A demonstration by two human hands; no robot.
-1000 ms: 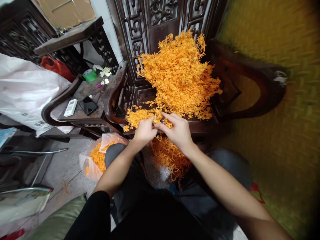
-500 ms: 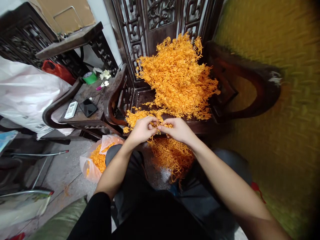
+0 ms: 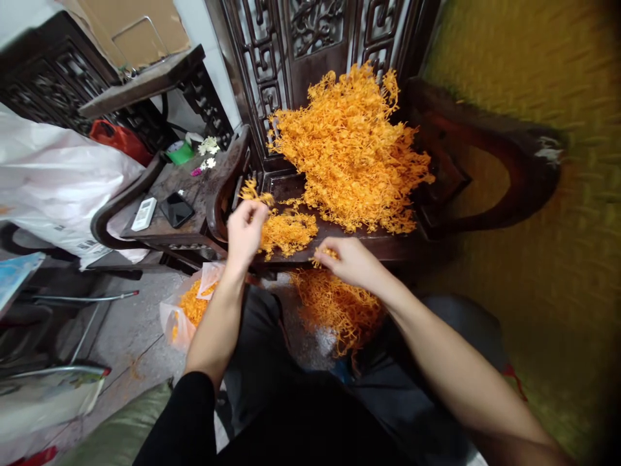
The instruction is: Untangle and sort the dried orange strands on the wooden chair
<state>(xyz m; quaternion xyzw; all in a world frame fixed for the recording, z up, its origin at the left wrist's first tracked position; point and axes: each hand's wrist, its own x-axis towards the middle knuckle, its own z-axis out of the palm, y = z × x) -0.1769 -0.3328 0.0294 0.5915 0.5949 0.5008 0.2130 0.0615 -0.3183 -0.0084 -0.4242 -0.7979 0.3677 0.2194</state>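
Observation:
My left hand (image 3: 246,232) is raised over the left side of the dark wooden chair seat (image 3: 339,238), fingers pinched on a thin orange branched sprig (image 3: 253,191). My right hand (image 3: 347,259) is closed at the seat's front edge, with another orange sprig (image 3: 316,260) poking out past its fingertips. Between the hands lies a small heap of orange sprigs (image 3: 290,234). Behind it, a much larger orange pile (image 3: 359,155) leans against the carved chair back. Below the seat edge, between my knees, is a tangle of orange strands (image 3: 339,307).
A plastic bag (image 3: 169,320) of orange pieces stands on the floor at left. On the side table (image 3: 187,241) are a phone (image 3: 176,210), a white device (image 3: 144,214), green tape (image 3: 180,153) and white flower pieces (image 3: 208,146). The curved chair arm (image 3: 528,188) bounds the right.
My hands were together over the front of the seat. They have parted: the left went up and left with a sprig, the right slightly down and right.

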